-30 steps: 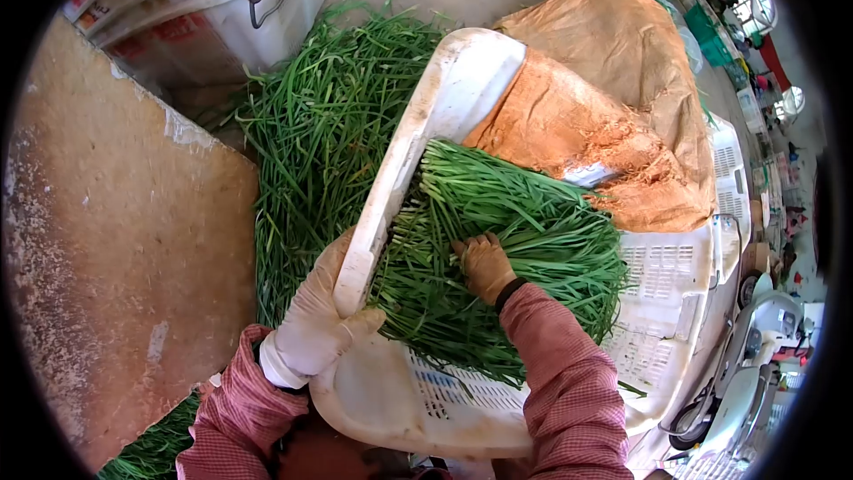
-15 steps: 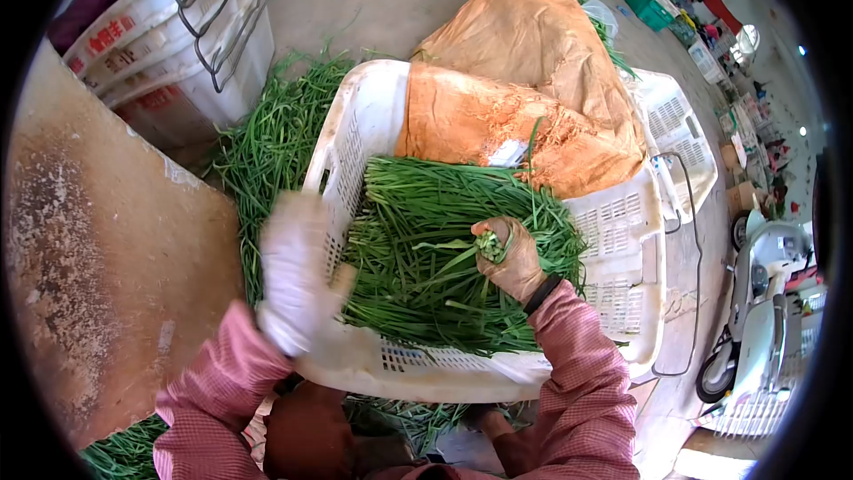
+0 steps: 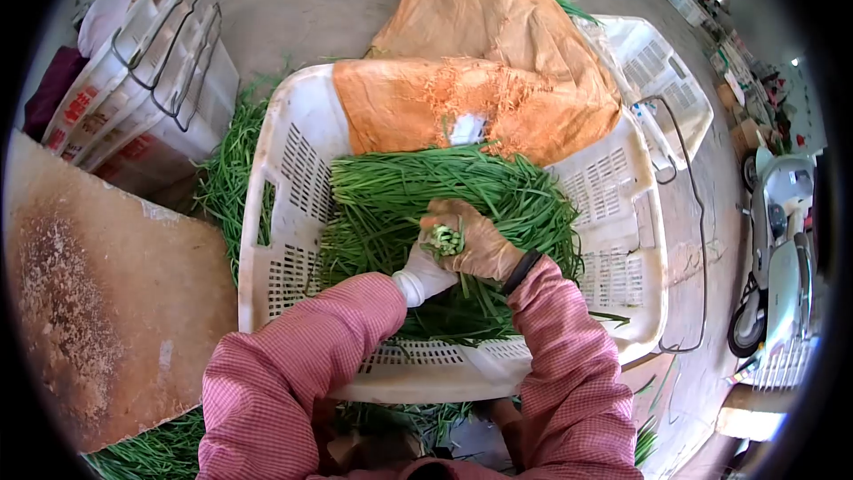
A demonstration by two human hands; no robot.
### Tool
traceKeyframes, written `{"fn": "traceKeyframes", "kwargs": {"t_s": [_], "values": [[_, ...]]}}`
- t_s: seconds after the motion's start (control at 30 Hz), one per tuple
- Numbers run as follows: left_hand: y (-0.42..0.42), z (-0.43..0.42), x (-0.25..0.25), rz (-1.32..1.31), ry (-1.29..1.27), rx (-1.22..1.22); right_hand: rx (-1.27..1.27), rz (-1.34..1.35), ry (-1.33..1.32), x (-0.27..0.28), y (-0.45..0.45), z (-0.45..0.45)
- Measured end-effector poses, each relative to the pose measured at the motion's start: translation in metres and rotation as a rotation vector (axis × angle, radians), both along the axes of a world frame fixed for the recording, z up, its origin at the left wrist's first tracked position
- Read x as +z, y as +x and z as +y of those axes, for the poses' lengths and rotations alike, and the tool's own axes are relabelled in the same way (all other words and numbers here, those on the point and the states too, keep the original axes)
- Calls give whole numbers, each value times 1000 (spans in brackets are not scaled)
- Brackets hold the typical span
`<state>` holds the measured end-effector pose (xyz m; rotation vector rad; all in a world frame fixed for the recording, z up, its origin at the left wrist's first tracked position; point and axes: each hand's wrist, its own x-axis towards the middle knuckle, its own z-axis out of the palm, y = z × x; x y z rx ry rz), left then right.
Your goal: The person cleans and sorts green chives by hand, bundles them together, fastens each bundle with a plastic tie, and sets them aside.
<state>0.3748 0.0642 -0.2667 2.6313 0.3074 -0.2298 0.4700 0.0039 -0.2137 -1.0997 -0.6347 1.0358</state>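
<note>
Over the crate, my right hand (image 3: 475, 238) in a tan, stained glove is closed around a bunch of garlic chives (image 3: 447, 241), its pale cut ends pointing up toward me. My left hand (image 3: 425, 277), in a white glove, presses against the same bunch from below and left. Its fingers are hidden behind the bunch and the right hand. Beneath both hands, a thick layer of loose garlic chives (image 3: 391, 180) fills the middle of the white plastic crate (image 3: 251, 258). A brown-orange cloth (image 3: 400, 111) hangs over the crate's far wall.
Stacked white crates (image 3: 151, 138) with wire handles stand at the far left. Nearer, a worn board (image 3: 133, 302) borders the crate. More greens (image 3: 227, 182) lie between them. Another white crate (image 3: 662, 80) sits behind right, and a scooter (image 3: 782, 276) is parked at right.
My left hand has swung right from the crate's left rim to meet the right hand. My right hand, still holding the bunch, has shifted slightly left. The view has turned somewhat.
</note>
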Motion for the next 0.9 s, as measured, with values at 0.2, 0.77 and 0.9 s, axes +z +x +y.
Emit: {"fn": "traceKeyframes", "kwargs": {"t_s": [0.2, 0.77, 0.9], "values": [[-29, 21, -19, 321, 27, 22, 164, -1489, -360, 9, -7, -2], [-124, 50, 209, -1041, -1330, 696, -802, -1216, 317, 357, -84, -177], [-169, -18, 308, -1114, -792, 163, -432, -897, -76, 310, -112, -151]]}}
